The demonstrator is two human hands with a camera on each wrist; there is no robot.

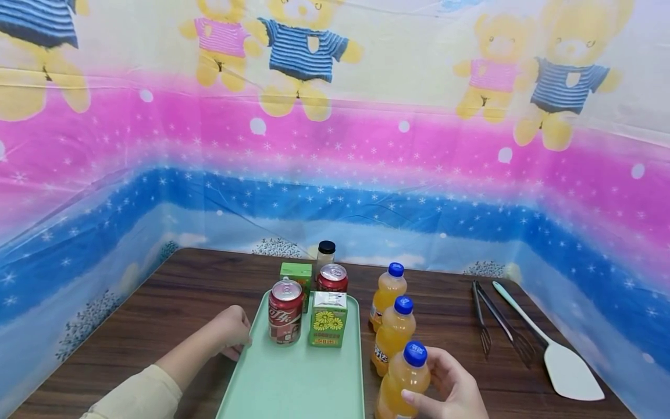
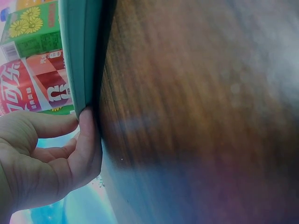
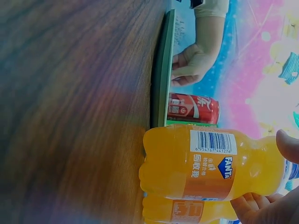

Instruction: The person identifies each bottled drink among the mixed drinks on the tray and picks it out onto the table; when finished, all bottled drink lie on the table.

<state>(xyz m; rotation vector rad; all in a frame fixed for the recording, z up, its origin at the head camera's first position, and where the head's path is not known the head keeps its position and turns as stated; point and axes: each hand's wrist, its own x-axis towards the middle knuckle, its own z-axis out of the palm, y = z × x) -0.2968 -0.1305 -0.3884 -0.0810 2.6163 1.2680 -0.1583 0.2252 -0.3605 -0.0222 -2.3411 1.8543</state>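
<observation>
My left hand (image 1: 232, 331) pinches the left rim of a pale green tray (image 1: 293, 387) between thumb and fingers, close up in the left wrist view. On the tray stand a red cola can (image 1: 285, 314) and a green-yellow drink carton (image 1: 328, 329). My right hand (image 1: 454, 387) holds the nearest orange Fanta bottle (image 1: 402, 381) near its neck, with thumb and fingers on either side. That bottle (image 3: 205, 163) is upright just right of the tray. Behind it in a row stand two more Fanta bottles, a middle one (image 1: 395, 334) and a far one (image 1: 388, 294).
Farther back are a second red can (image 1: 332, 279), a green carton (image 1: 296, 269) and a black-capped jar (image 1: 326, 249), partly hidden. Dark tongs (image 1: 492, 311) and a white spatula (image 1: 573, 372) lie at right on the wooden table (image 1: 199, 279). A patterned curtain (image 1: 356, 198) surrounds the table.
</observation>
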